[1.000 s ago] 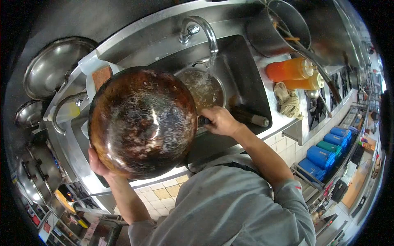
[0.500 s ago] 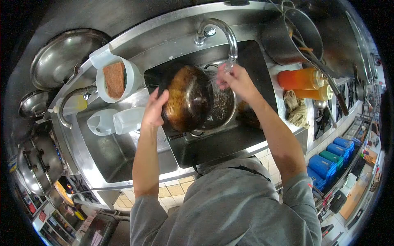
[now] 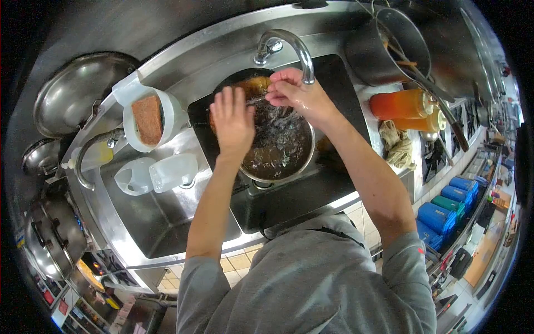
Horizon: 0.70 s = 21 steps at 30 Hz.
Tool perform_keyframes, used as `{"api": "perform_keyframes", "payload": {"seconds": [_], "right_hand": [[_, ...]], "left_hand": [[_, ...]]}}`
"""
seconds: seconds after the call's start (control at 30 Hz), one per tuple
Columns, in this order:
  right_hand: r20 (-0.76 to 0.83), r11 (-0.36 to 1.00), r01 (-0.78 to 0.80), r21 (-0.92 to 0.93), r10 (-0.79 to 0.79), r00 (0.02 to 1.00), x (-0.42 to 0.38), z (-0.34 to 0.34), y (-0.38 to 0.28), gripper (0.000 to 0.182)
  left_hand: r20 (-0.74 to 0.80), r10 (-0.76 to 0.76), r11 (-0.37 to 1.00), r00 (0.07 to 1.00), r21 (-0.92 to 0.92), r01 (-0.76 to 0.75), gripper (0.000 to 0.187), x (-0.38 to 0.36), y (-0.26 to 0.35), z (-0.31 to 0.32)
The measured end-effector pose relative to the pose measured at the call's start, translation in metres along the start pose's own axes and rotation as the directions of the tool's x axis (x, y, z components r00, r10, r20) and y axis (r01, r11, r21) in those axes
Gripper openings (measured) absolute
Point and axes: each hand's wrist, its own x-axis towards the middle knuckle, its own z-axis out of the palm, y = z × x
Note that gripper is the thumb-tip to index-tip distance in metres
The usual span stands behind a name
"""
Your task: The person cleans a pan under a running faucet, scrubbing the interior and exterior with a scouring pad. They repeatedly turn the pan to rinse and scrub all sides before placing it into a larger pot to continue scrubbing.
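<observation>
My left hand [image 3: 232,123] is open, its fingers spread over the near left part of a dark, brown-stained rounded pan [image 3: 257,84]. My right hand [image 3: 300,97] is at the spout of the curved faucet [image 3: 307,61], wet, with its fingers loosely bent and apart. Below both hands, a round metal pot [image 3: 278,170] full of rippling water stands in the dark sink basin [image 3: 267,211]. The stained pan lies at the pot's far left side, partly hidden by my hands.
To the left, a white container [image 3: 172,119] holds a brown sponge [image 3: 147,119], and cut plastic jugs [image 3: 173,171] lie in the other basin. On the right are orange bottles [image 3: 397,106], a crumpled cloth [image 3: 396,145] and a big pot [image 3: 361,55] with long-handled tools.
The stained pan has dropped from its raised tilt and moved back. My left hand has gone from gripping its edge to lying spread over it; my right hand's fingers have opened.
</observation>
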Motion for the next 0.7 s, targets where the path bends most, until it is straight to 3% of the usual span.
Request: {"api": "perform_keyframes", "payload": {"seconds": [0.07, 0.1, 0.13, 0.17, 0.2, 0.23, 0.27, 0.3, 0.37, 0.4, 0.47, 0.53, 0.57, 0.6, 0.67, 0.7], "right_hand": [[0.069, 0.997, 0.05, 0.058, -0.054, 0.996, -0.004, 0.006, 0.003, 0.02], [0.131, 0.994, 0.109, -0.013, -0.107, 0.986, -0.006, 0.011, 0.003, 0.019], [0.142, 0.993, 0.114, -0.015, -0.11, 0.984, -0.012, 0.013, -0.001, 0.019], [0.21, 0.944, 0.229, -0.238, -0.18, 0.961, -0.022, 0.013, -0.009, 0.018], [0.292, 0.83, 0.346, -0.438, -0.233, 0.928, -0.028, 0.009, -0.015, 0.018], [0.346, 0.708, 0.479, -0.518, -0.339, 0.875, -0.033, 0.0, -0.016, 0.018], [0.235, 0.816, 0.35, -0.46, -0.268, 0.934, -0.041, -0.01, -0.009, 0.018], [0.13, 0.898, 0.215, -0.383, -0.179, 0.975, -0.05, -0.022, 0.002, 0.019], [-0.033, 0.948, 0.152, -0.279, -0.167, 0.985, -0.075, -0.048, 0.013, 0.018], [-0.027, 0.945, 0.164, -0.283, -0.178, 0.984, -0.091, -0.063, 0.021, 0.018], [-0.299, 0.963, -0.063, -0.264, -0.019, 0.954, -0.122, -0.095, 0.041, 0.018], [-0.245, 0.962, -0.035, -0.272, -0.035, 0.969, -0.156, -0.135, 0.072, 0.022], [-0.29, 0.939, -0.091, -0.332, -0.009, 0.957, -0.176, -0.141, 0.074, 0.025], [-0.378, 0.966, -0.178, -0.189, 0.096, 0.921, -0.197, -0.142, 0.078, 0.027], [-0.328, 0.977, -0.121, -0.176, 0.057, 0.943, -0.225, -0.165, 0.106, 0.024], [-0.333, 0.967, -0.154, -0.202, 0.08, 0.94, -0.234, -0.167, 0.102, 0.023]], "left_hand": [[0.056, 0.134, 0.99, 0.989, -0.063, -0.13, 0.055, 0.011, 0.029, 0.005], [0.171, 0.194, 0.981, 0.966, -0.037, -0.19, 0.054, 0.019, 0.037, 0.014], [0.277, 0.127, 0.96, 0.953, -0.275, -0.048, 0.055, 0.036, 0.058, -0.006], [0.387, 0.085, 0.87, 0.918, -0.477, 0.121, 0.056, 0.054, 0.077, -0.027], [0.376, 0.074, 0.874, 0.924, -0.47, 0.121, 0.056, 0.055, 0.08, -0.011], [0.288, 0.216, 0.959, 0.933, -0.241, -0.147, 0.055, 0.053, 0.078, 0.019], [0.242, 0.369, 0.922, 0.897, 0.029, -0.387, 0.054, 0.051, 0.074, 0.041], [0.231, 0.365, 0.923, 0.902, 0.038, -0.383, 0.054, 0.053, 0.072, 0.048], [0.233, 0.282, 0.948, 0.931, 0.083, -0.308, 0.057, 0.061, 0.074, 0.054], [0.237, 0.257, 0.959, 0.937, 0.061, -0.278, 0.058, 0.064, 0.07, 0.05], [0.121, 0.24, 0.961, 0.963, 0.113, -0.254, 0.057, 0.058, 0.055, 0.031], [0.308, 0.174, 0.951, 0.935, 0.193, -0.24, 0.055, 0.059, 0.059, -0.019], [0.126, 0.249, 0.927, 0.96, 0.257, -0.274, 0.048, 0.038, 0.051, -0.007], [0.213, 0.265, 0.871, 0.94, 0.365, -0.328, 0.052, 0.028, 0.049, -0.012], [0.227, 0.344, 0.872, 0.911, 0.283, -0.399, 0.046, 0.008, 0.03, -0.017], [0.244, 0.299, 0.923, 0.923, 0.17, -0.344, 0.045, -0.002, 0.025, -0.027]]}}
